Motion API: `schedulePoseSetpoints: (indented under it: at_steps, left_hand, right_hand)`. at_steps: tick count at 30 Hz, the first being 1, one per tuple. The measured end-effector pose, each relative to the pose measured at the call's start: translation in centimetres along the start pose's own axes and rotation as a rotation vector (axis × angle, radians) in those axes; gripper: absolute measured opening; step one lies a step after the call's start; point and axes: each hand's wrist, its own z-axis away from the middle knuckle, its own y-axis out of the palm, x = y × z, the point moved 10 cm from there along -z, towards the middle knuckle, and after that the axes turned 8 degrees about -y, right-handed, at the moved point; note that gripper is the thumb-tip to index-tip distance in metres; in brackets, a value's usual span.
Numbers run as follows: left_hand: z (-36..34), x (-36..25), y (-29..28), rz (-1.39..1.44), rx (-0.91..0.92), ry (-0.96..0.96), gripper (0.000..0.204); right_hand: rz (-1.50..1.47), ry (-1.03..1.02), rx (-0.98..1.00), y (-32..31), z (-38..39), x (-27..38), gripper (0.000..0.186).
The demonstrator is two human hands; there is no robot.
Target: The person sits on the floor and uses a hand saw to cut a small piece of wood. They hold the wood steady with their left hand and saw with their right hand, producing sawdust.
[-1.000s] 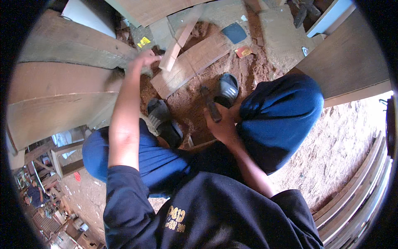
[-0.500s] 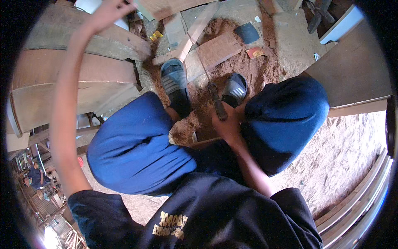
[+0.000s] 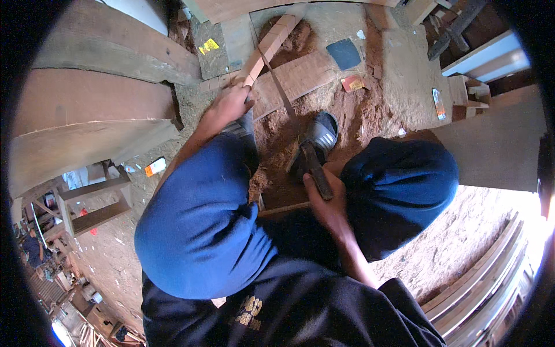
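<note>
Between my feet, my right hand [image 3: 332,199] grips the dark handle of a handsaw [image 3: 315,170]. Its long narrow blade runs up and away, crossing over a wooden strip [image 3: 267,49] with lines marked across it. My left hand [image 3: 231,105] is closed round the near end of that strip, beside my left foot. A flat board [image 3: 298,81] lies under and to the right of the strip. Whether the saw's teeth touch the wood, I cannot tell.
Reddish sawdust [image 3: 370,110] covers the ground round my sandals. Large wooden panels [image 3: 87,104] stand at the left, and another panel [image 3: 491,144] at the right. A dark square piece [image 3: 344,54] lies ahead. Long planks [image 3: 480,277] are stacked at the lower right.
My left hand has come down from the upper left and taken hold of the strip's near end. My right hand has drawn the saw slightly toward me.
</note>
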Motion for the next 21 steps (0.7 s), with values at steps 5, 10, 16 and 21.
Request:
schedulePoseSetpoints:
  at_steps: [5, 10, 16, 21]
  left_hand:
    - [2.4, -1.8, 1.4, -0.157, -0.304, 0.055, 0.021]
    - [3.9, -4.2, 2.6, -0.135, -0.341, 0.139, 0.019]
    - [4.4, -3.6, 2.2, -0.119, -0.398, 0.105, 0.017]
    - [4.5, -3.1, 2.2, -0.104, -0.469, 0.107, 0.014]
  right_hand:
    - [-0.082, -0.022, 0.071, 2.9, -1.6, 0.4, 0.02]
    - [0.047, 0.125, 0.17, 2.1, 0.5, 0.7, 0.024]
    - [-0.023, -0.089, 0.105, 4.6, -4.5, -0.8, 0.021]
    - [0.043, -0.08, 0.032, 2.7, -1.7, 1.7, 0.02]
